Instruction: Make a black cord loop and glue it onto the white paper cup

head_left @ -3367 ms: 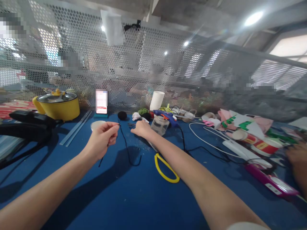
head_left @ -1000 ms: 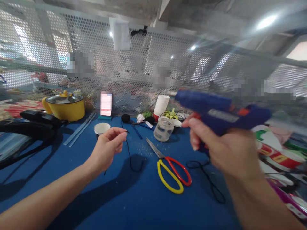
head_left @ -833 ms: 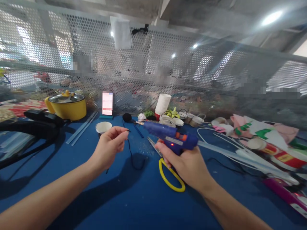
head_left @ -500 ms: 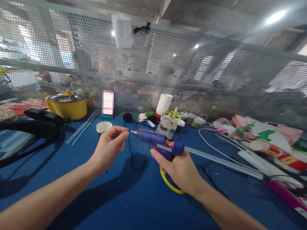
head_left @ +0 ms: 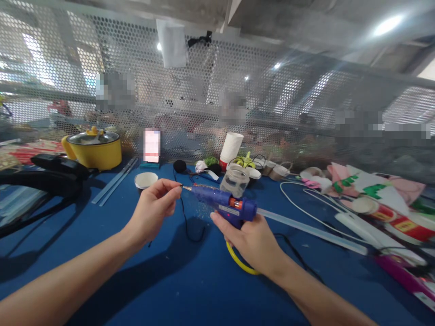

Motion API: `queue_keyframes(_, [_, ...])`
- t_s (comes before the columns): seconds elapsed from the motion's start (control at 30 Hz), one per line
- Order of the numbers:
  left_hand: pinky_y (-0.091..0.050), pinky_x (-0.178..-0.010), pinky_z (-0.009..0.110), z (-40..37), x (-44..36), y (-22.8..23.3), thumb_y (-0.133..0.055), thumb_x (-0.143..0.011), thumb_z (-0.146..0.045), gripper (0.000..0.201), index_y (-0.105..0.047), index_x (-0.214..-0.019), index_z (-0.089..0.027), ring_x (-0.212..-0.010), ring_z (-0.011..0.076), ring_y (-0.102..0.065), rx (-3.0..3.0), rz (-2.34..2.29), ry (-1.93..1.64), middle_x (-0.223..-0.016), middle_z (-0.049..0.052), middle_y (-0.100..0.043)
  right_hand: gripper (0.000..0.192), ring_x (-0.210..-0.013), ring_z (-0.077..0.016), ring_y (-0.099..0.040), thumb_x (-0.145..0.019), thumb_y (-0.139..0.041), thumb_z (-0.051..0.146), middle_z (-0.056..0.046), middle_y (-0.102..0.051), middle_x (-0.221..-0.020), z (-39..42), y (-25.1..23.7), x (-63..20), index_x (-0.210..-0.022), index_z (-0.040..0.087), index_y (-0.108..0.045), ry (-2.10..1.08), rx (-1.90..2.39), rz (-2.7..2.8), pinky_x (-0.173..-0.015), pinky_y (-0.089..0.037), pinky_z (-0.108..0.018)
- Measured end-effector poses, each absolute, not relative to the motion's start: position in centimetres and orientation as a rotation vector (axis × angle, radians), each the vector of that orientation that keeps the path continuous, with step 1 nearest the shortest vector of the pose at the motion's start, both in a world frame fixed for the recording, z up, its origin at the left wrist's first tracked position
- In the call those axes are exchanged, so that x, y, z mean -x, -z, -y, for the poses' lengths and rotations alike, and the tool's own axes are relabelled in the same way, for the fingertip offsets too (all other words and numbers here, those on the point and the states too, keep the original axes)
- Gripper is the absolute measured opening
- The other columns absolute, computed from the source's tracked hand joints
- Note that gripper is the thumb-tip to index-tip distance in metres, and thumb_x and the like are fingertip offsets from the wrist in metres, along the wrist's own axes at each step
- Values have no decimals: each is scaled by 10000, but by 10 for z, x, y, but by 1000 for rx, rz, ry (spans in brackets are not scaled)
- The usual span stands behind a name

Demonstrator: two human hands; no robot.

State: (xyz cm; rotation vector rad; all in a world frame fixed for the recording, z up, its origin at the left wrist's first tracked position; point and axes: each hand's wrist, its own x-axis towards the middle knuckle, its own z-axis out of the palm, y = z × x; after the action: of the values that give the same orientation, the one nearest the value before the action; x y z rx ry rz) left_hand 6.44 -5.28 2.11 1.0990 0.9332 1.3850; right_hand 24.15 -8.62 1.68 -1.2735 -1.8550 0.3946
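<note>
Gripping unlabeled glue gun (head_left: 226, 207) w/ right hand (head_left: 253, 240).

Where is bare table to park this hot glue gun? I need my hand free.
Bare blue table lies near you, between your forearms, before the scissors. Another patch lies left of the left hand, beside the glue sticks. The right edge is crowded with paper cups.

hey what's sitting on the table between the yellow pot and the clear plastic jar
In the head view, between the yellow pot and the clear jar lie two clear glue sticks, a white cup, an upright phone and a black pompom.
</note>
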Motion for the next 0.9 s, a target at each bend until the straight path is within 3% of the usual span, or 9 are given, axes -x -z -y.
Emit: queue_keyframes(0.9, [-206, -349, 145, 51, -64, -23, -635, -637, -201, 122, -542, -686, -140, -353, 4, -301, -1099, -917, -1403, -472, -73, -436, 171, -676, -218, -620, -744, -529, 354, -23, -613, -555, 86, -17, -243, -703, 211, -613, -381, 1282, 1858, -491, -459, -279])
